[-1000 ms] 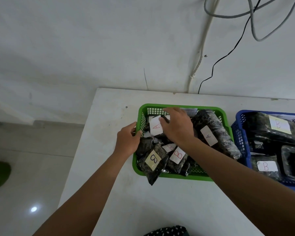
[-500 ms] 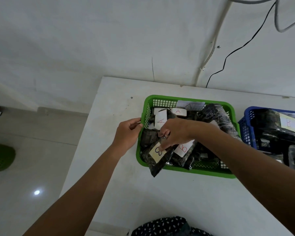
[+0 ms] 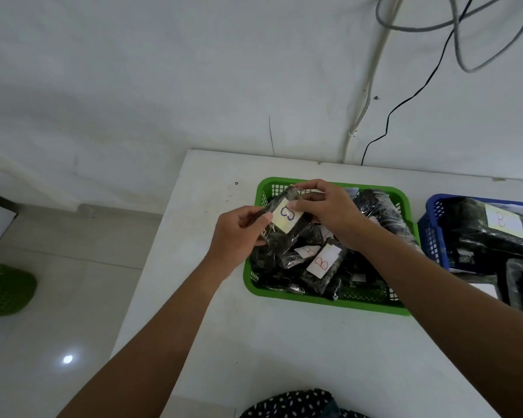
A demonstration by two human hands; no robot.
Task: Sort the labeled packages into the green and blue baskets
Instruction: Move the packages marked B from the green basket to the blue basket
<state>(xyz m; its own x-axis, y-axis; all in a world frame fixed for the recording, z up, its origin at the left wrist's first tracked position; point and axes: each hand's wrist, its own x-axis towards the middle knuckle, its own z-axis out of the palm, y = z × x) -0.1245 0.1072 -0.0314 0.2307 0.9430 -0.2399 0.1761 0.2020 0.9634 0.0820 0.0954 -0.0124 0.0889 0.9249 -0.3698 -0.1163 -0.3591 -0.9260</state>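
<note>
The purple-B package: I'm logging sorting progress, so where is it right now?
The purple-B package is held by both hands, left hand and right hand, above the green basket's left end.

Bare forearms, no sleeves; dark garment with white speckles at bottom edge.

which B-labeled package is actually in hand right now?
The package with the blue-ink B label, pinched between the left hand and right hand above the green basket. The other B packages carry red letters and lie untouched.
</note>
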